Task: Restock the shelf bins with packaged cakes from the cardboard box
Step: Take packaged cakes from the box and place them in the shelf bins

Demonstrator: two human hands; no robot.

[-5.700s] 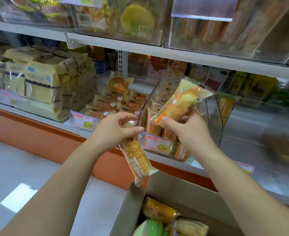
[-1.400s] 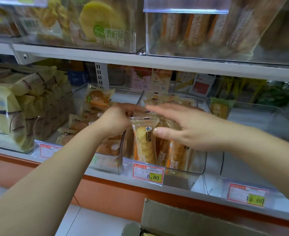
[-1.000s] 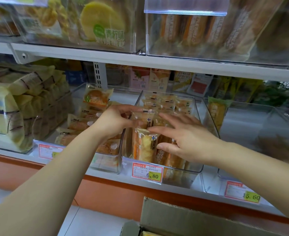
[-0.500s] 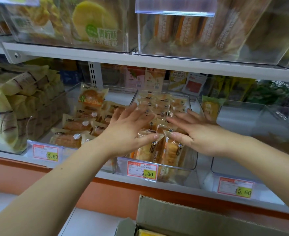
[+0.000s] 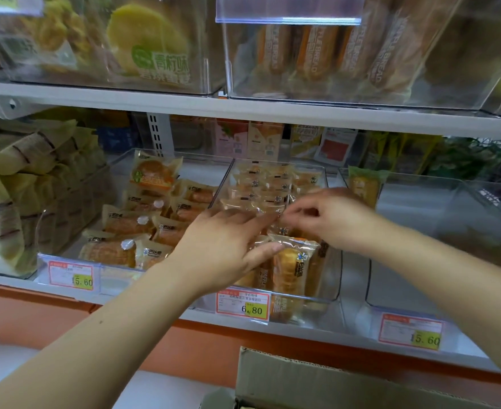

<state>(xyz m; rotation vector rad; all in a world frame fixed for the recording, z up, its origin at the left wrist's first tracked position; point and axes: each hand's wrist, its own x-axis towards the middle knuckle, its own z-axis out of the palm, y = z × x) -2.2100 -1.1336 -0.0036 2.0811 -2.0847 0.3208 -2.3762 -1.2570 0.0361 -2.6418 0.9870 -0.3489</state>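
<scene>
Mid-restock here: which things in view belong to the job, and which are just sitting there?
Job: left hand resting on, right hand pinching, the packaged cakes; 6.80 bin; cardboard box.
Just there: left bun bin; right bin; maple bread packs; yellow bags.

Golden cakes point(image 5: 287, 268); box point(image 5: 331, 382) perhaps grey-brown

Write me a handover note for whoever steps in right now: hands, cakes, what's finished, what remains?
Left hand: straight fingers rest on the cakes in the middle bin.
Right hand: pinches a cake wrapper in that bin.
Cardboard box: below the shelf, contents mostly out of view.
Done: middle bin looks nearly full.
To do: straighten this row, then probably fetch more from the box.
</scene>
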